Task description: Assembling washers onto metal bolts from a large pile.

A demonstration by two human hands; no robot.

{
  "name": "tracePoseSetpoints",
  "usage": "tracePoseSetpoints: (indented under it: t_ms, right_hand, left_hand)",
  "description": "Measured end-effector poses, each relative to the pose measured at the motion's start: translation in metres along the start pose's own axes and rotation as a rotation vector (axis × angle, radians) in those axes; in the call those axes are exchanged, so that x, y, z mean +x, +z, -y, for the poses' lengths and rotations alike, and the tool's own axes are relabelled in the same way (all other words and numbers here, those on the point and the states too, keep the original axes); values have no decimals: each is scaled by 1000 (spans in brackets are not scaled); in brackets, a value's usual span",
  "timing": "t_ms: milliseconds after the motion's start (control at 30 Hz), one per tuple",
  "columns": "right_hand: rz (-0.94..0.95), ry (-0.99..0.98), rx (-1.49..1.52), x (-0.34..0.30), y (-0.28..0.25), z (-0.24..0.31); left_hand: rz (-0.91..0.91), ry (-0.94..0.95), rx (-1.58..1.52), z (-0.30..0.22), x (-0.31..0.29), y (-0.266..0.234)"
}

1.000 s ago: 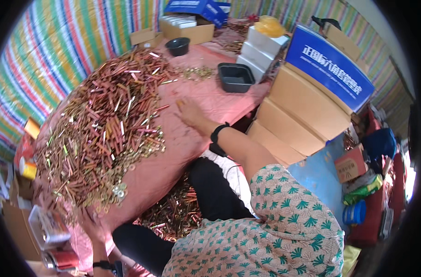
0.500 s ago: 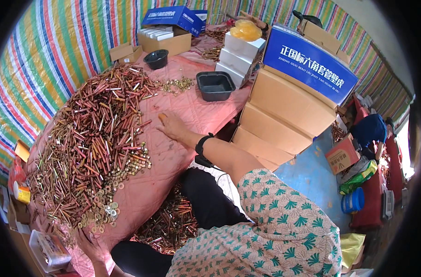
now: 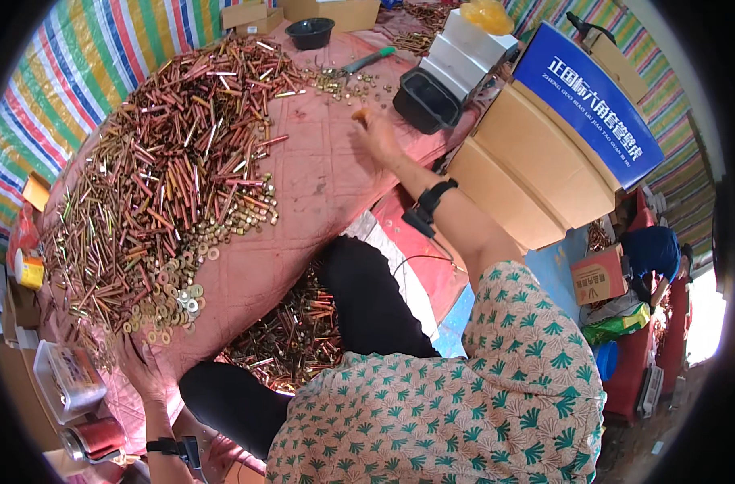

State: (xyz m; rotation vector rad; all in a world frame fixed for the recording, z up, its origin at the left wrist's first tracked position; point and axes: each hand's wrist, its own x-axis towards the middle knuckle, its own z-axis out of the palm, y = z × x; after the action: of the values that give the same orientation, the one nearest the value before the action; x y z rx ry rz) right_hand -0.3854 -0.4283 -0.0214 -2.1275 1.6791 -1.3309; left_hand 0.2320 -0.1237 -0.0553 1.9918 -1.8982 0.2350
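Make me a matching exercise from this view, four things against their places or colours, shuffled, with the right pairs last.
Things:
1. left hand
2. right hand
3. rectangular tub
4. quilted cloth

Places or colours:
A. pink
B. nearest the rectangular tub
C. black
D. nearest the washers

Pairs: 1-D, 2-B, 3-C, 4-A

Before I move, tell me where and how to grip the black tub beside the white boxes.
I'd grip the tub by its left rim, bringing the right hand in from the left: that thin edge faces the hand, while the white boxes crowd its far-right side.
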Motion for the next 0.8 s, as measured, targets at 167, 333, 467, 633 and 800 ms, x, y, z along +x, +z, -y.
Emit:
tracePoseSetpoints:
  t_ms: [167,333,467,633,800]
  right_hand:
    - [135,-284,-476,10,-41,1]
    - [24,-388,-635,-12,-74,-9]
    - [-69,-310,-844,2,-87,-41]
    - [40,18,-1062,57,-67,-58]
    - [-109,-373,-738,109,-16,-62]
  left_hand:
    - [48,-45,-2,4,-5,3]
    - [32,6,47,4,-7,-1]
    - [32,11,17,-1,-1,0]
    - [42,-26,49,8,-4,5]
    - [74,-47,58,2,-4,-2]
